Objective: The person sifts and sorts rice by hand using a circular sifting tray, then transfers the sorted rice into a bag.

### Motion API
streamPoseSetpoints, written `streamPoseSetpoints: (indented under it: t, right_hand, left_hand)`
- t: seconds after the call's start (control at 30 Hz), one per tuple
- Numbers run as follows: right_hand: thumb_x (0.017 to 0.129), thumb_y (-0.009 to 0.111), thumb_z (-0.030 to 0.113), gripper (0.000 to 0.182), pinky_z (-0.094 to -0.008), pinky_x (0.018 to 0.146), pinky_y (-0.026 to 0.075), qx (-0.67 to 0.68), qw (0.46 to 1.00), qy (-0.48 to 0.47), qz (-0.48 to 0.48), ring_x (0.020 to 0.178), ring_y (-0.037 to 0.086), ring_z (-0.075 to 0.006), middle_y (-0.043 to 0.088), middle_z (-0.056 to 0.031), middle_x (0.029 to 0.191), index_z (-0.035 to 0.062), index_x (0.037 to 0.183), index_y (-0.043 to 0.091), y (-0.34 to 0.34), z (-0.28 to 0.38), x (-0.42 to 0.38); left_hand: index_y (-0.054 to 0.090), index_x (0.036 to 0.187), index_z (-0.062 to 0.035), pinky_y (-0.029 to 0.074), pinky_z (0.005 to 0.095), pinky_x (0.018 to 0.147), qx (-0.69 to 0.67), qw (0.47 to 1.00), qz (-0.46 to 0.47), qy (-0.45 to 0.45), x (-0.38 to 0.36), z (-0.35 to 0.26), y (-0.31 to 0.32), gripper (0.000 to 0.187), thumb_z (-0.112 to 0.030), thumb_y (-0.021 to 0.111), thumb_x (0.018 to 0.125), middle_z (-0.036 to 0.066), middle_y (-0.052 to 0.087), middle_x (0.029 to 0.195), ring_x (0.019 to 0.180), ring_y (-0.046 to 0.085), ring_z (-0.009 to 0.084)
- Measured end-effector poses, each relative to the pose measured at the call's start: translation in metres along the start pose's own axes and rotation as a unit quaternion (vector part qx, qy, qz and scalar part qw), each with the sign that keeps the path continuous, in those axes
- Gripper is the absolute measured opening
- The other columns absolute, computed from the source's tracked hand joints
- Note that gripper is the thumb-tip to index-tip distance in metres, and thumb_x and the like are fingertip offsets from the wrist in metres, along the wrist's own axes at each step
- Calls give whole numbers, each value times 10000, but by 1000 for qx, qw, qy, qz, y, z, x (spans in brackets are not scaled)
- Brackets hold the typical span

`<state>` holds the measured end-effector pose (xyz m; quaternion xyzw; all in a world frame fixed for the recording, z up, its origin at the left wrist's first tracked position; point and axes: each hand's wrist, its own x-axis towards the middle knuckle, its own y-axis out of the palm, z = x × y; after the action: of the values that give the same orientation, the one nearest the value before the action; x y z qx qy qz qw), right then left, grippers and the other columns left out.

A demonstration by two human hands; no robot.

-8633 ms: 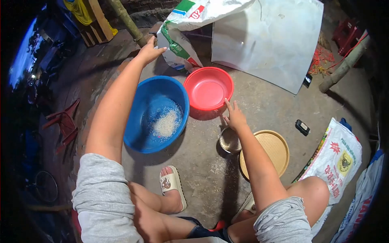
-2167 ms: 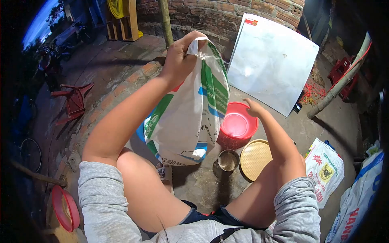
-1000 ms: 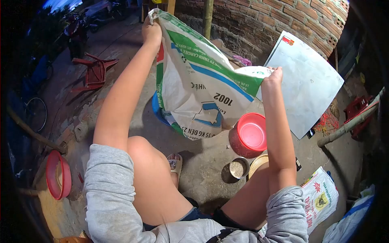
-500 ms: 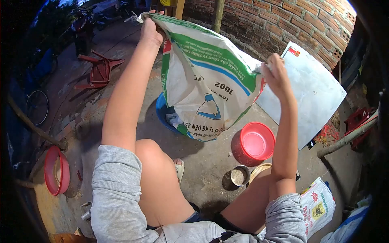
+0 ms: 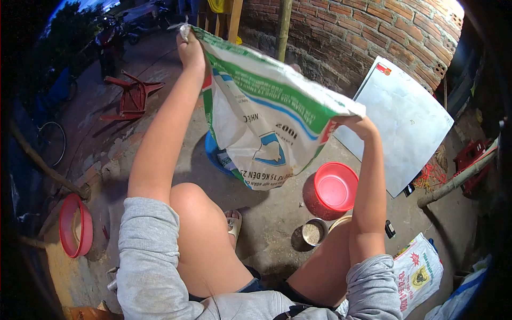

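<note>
A large white, green and blue woven feed sack is held up in front of me, its printing upside down to my view. At its upper left corner, my left hand is closed on the bunched edge. My right hand grips the right corner, with its fingers partly hidden by the sack. Below, the sack's lower end hangs over a blue basin, which it mostly covers. What the sack or the basin holds is hidden from me.
A pink basin and a metal bowl of grain stand near my right knee. A white board lies by the brick wall. Leftward are a tipped red stool and another pink basin. A printed sack lies at right.
My right hand has moved down and turned over, and the sack's right corner has dropped with it. My left hand has shifted slightly left and down, still holding its corner.
</note>
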<state>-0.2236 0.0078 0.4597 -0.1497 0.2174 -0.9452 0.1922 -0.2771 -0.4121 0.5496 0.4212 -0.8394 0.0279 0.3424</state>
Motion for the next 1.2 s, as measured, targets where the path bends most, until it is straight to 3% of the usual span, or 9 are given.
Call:
streamPoseSetpoints:
  t: [0.1, 0.2, 0.23, 0.37, 0.43, 0.57, 0.87, 0.97, 1.2]
  right_hand:
    - [758, 682, 39, 322, -271, 748, 486, 24, 991, -126, -24, 889, 567, -117, 637, -65, 971, 9, 1062, 581, 36, 30, 6]
    - [782, 662, 44, 206, -268, 720, 488, 58, 986, 83, -130, 799, 587, -117, 641, -65, 930, 11, 973, 592, 61, 45, 23]
    - [818, 644, 151, 229, -297, 684, 506, 71, 967, -193, -151, 785, 607, -135, 641, -71, 933, 33, 1008, 595, 55, -36, 61]
    - [869, 544, 324, 352, -366, 761, 526, 642, 763, -19, -74, 860, 630, -203, 620, -92, 1031, 57, 1096, 578, 77, 14, 63]
    - [881, 521, 325, 378, -385, 769, 530, 595, 794, -112, -52, 858, 634, -222, 609, -118, 1072, 32, 1116, 566, 89, 32, 62]
    - [850, 483, 195, 273, -365, 666, 538, 543, 833, 50, -91, 759, 643, -219, 636, -145, 902, -4, 1002, 591, 111, 48, 67]
    - [894, 441, 125, 276, -278, 914, 364, 331, 939, -90, -34, 1023, 504, -157, 548, -55, 1110, -8, 1116, 536, 173, 34, 72]
    - [914, 470, 253, 304, -321, 880, 391, 295, 939, -150, -94, 989, 525, -147, 553, -33, 1137, 52, 1129, 544, 178, 30, 79]
    - [814, 535, 238, 230, -402, 699, 458, 283, 859, 392, -170, 821, 532, -219, 507, -120, 991, 97, 995, 522, 227, -189, 84]
  left_hand:
    - [522, 1004, -29, 431, 336, 783, 48, 994, 34, 87, -20, -18, -1, 444, -452, 500, 872, 142, 610, 922, 865, 588, 262]
    - [512, 1049, -37, 423, 321, 810, 17, 985, 153, 76, -58, -60, -4, 573, -547, 575, 796, 95, 583, 924, 862, 561, 216]
    - [502, 1088, -29, 419, 315, 822, 46, 972, 231, 19, -69, -71, -7, 647, -580, 600, 763, 93, 578, 955, 878, 554, 203]
    - [-14, 1423, -127, 350, 369, 1000, -33, 854, 520, 11, -119, -69, 0, 1153, -422, 778, 639, 191, 331, 1359, 1216, 394, 314]
    - [-194, 1390, -172, 259, 407, 1067, -39, 812, 538, 222, -141, -37, 6, 1392, -390, 855, 502, 172, 147, 1439, 1320, 205, 340]
    - [-221, 1381, -197, 253, 428, 1067, 71, 798, 569, 186, -162, 7, -7, 1519, -402, 888, 364, 205, 103, 1450, 1334, 159, 369]
    - [404, 1279, -113, 483, 305, 799, -139, 911, 388, -19, -138, 105, 6, 605, -196, 697, 757, 60, 630, 1033, 931, 625, 204]
    - [526, 1189, -97, 442, 300, 853, 124, 940, 286, 138, -99, 107, 3, 470, -216, 687, 764, 90, 617, 1092, 1008, 584, 171]
    - [504, 1166, -28, 437, 276, 829, -46, 958, 259, 116, -16, 101, 12, 407, -124, 644, 796, 76, 582, 1114, 982, 555, 152]
